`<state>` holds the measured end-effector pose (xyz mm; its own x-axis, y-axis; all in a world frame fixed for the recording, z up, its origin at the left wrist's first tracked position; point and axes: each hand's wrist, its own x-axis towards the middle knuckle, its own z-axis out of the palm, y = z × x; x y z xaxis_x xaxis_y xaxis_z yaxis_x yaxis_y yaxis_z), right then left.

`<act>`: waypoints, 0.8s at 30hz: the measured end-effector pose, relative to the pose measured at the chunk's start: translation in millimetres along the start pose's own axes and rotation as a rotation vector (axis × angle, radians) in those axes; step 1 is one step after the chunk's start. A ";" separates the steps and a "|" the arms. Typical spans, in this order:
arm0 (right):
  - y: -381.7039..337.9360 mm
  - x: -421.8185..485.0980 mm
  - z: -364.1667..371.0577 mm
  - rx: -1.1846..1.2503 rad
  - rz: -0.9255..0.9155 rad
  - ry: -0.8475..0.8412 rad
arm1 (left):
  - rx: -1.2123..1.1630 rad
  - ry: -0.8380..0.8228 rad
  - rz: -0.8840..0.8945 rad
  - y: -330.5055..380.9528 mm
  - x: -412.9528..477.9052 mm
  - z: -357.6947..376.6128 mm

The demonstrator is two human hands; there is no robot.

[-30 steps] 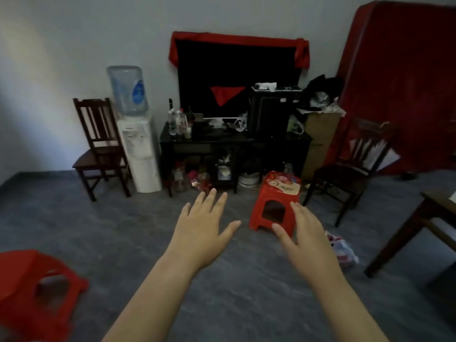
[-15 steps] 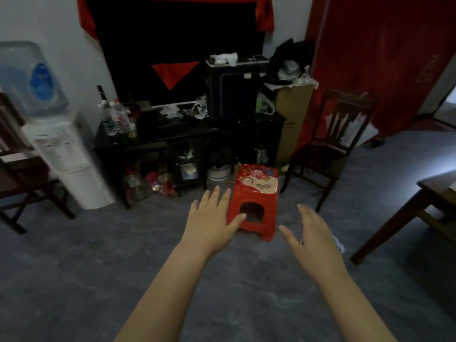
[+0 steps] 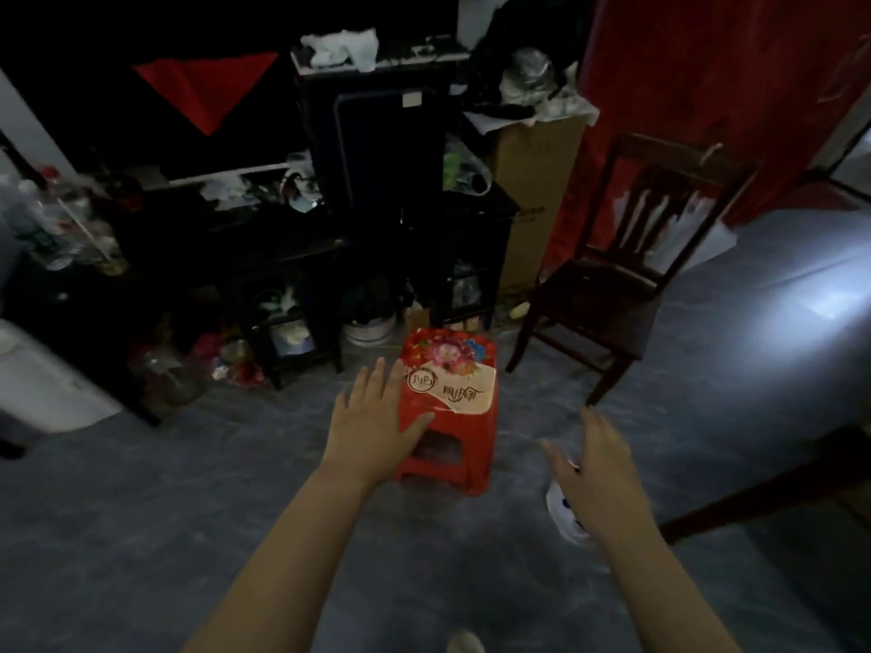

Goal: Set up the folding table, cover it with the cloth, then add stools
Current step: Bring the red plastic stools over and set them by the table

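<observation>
**Now closing on the stool**

Both arms are stretched forward, and compared with 1 second ago the stool (image 3: 447, 407) fills far more of the view, so the person has walked up to it. The left hand (image 3: 374, 419), fingers spread and holding nothing, overlaps the stool's left edge; whether it touches yet is unclear. The right hand (image 3: 596, 464), also spread and empty, hovers right of the stool, apart from it. Judging from this, the stool step is underway and a 2-handed lift comes next. Beyond the hands stands a dark cabinet (image 3: 377, 148) amid clutter; a chair (image 3: 608, 285) sits beyond the right hand. A white bag (image 3: 563, 513) lies under the right wrist, near the stool's base.
</observation>
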<state>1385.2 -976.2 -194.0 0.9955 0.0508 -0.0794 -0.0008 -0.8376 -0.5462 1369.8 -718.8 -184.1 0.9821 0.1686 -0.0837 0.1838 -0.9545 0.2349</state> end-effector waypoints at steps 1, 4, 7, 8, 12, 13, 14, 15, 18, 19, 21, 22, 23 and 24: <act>-2.5 25.5 5.5 -0.018 -0.014 -0.012 | 0.008 -0.004 -0.021 -5.4 18.1 4.2; -13.9 96.3 28.5 -0.042 -0.019 -0.095 | 0.003 -0.032 -0.080 -24.8 70.2 19.1; -22.0 166.3 60.3 -0.068 -0.001 -0.154 | -0.025 -0.048 -0.130 -43.5 130.1 40.3; -23.7 189.5 72.5 -0.079 0.003 -0.160 | -0.032 -0.051 -0.140 -49.2 152.4 51.0; -20.4 274.9 132.7 -0.096 0.048 -0.197 | -0.019 -0.094 -0.131 -67.1 240.2 105.3; -17.3 294.6 150.4 -0.087 0.076 -0.204 | -0.013 -0.114 -0.125 -71.8 261.8 121.9; -13.0 313.7 168.6 -0.088 0.110 -0.227 | -0.010 -0.145 -0.124 -76.4 281.9 138.4; -6.7 331.3 187.4 -0.099 0.148 -0.265 | -0.008 -0.188 -0.125 -81.4 300.2 156.1; 14.8 374.8 243.3 -0.116 0.236 -0.360 | -0.023 -0.308 -0.153 -97.0 345.1 213.4; 21.8 387.5 260.6 -0.107 0.266 -0.373 | -0.042 -0.342 -0.179 -101.3 358.3 233.2; 39.5 412.5 295.0 -0.088 0.327 -0.387 | -0.088 -0.403 -0.235 -109.2 382.2 273.4; 49.8 423.3 310.1 -0.090 0.358 -0.395 | -0.111 -0.423 -0.264 -111.9 392.5 292.0; 61.9 432.2 325.7 -0.090 0.390 -0.406 | -0.133 -0.443 -0.292 -115.0 401.9 309.7; 74.2 440.5 340.2 -0.078 0.429 -0.414 | -0.156 -0.467 -0.326 -117.2 410.3 326.7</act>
<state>1791.6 -831.0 -553.2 0.7884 -0.1057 -0.6060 -0.3714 -0.8671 -0.3320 1738.0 -618.2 -562.4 0.7589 0.2871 -0.5846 0.5114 -0.8184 0.2620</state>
